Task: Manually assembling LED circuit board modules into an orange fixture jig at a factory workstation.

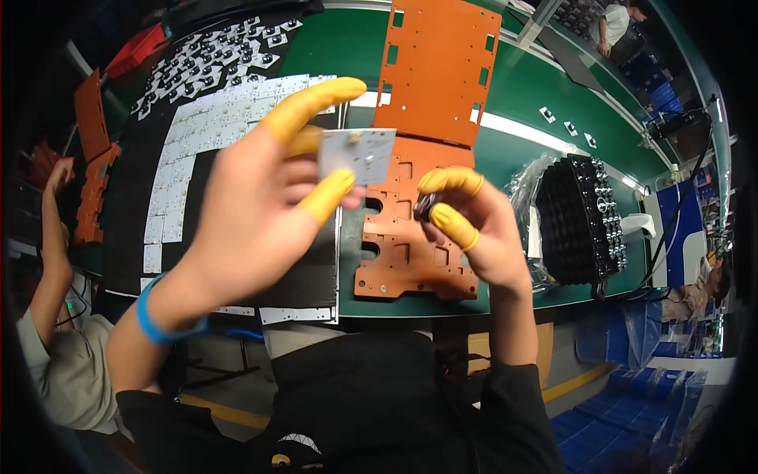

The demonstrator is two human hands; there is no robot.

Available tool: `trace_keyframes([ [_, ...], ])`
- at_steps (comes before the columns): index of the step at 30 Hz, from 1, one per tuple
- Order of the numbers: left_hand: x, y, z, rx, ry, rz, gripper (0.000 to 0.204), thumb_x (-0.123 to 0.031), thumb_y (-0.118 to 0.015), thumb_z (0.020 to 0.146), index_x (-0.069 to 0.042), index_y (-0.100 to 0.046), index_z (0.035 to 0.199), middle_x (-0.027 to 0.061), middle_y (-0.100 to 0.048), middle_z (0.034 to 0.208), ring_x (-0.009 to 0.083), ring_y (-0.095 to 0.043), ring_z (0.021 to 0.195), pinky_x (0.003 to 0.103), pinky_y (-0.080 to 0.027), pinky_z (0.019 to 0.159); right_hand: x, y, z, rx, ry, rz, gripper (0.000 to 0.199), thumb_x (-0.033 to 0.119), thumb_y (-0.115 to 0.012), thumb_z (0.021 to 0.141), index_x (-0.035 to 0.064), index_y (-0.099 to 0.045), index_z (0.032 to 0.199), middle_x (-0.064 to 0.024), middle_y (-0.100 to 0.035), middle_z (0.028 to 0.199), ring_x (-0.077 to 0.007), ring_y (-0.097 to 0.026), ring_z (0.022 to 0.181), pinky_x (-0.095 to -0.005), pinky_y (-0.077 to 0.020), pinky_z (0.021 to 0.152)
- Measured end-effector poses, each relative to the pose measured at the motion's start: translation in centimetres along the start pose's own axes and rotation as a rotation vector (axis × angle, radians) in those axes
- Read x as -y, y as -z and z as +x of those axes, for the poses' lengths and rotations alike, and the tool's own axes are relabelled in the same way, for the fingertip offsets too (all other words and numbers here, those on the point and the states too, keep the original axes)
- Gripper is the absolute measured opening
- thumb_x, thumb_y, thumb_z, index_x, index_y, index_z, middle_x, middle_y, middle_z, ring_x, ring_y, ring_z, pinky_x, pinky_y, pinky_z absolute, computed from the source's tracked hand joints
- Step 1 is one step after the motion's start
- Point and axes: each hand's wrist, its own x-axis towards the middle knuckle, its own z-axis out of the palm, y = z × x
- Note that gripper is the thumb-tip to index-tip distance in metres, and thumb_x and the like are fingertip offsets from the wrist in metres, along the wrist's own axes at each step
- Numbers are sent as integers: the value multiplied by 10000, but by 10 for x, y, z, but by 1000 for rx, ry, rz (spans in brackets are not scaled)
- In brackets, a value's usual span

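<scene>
My left hand [264,189], with yellow finger cots on some fingers and a blue band at the wrist, pinches a small white circuit board [365,156] by its edge. Yellow cots also cover the thumb and forefinger of my right hand [478,225], which grips a small dark round part [426,207] that looks like a lens; the fingers partly hide it. Both hands are raised over an orange hinged fixture [438,67]. Its upper plate stands folded back, and the lower plate [387,268] has recesses and cutouts.
Rows of white boards [170,193] lie on a black mat [237,261] at left, with boards bearing black lenses [209,63] behind. At right stands a black tray of lenses [588,213] beside clear plastic. Another person's arm [51,221] works at a second orange fixture [96,182] on the far left.
</scene>
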Motion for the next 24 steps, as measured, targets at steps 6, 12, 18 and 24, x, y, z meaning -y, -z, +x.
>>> trace_keyframes([
  [6,92,-18,68,39,183,-193,355,55,-473,946,76,-465,1300,175,-643,1136,209,-670,1001,307,-556,899,3,18,52,-140,59,-269,400,8,-635,904,-33,-523,1286,-101,-628,1136,-156,-611,1056,-288,-484,950],
  [12,132,-44,80,20,189,-398,298,46,-467,968,104,-485,1259,165,-595,1235,221,-622,1121,313,-526,989,-24,48,65,-290,62,-247,353,-21,-682,866,-74,-571,1196,-109,-637,1141,-152,-627,1020,-275,-521,904],
  [18,143,-50,80,24,170,-439,323,40,-442,981,108,-455,1297,158,-583,1240,207,-601,1145,312,-515,1003,-58,50,57,-295,186,-41,410,-66,-622,883,-37,-514,1278,-110,-574,1177,-168,-602,1052,-300,-493,943],
  [24,143,-49,71,17,133,-396,371,48,-447,964,87,-478,1332,144,-635,1168,170,-635,1072,278,-505,923,-69,42,58,-284,226,-266,333,-99,-604,875,-58,-549,1201,-103,-545,1149,-192,-602,1050,-311,-511,926],
])
